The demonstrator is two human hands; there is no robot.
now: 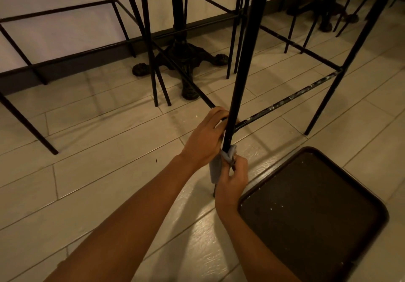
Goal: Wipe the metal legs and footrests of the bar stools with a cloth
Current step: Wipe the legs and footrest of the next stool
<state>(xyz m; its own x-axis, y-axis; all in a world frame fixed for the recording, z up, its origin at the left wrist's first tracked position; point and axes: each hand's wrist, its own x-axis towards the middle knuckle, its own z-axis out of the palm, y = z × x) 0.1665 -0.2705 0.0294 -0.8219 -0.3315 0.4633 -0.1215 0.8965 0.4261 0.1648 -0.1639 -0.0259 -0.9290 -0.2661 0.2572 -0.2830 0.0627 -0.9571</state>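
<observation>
A thin black metal stool leg (241, 62) runs from the top of the view down to the floor at the centre. My left hand (205, 138) is wrapped around the leg at the joint with the scuffed, white-flecked footrest bar (289, 99). Just below it, my right hand (233, 179) pinches a small grey-blue cloth (215, 167) folded around the lower part of the same leg. The leg's foot shows below the cloth, touching the floor.
A dark brown tray (311, 211) lies on the pale tiled floor at the right. An ornate cast-iron table base (186, 56) stands behind, with other black stool frames (54, 12) at the left and back right along the dark skirting board.
</observation>
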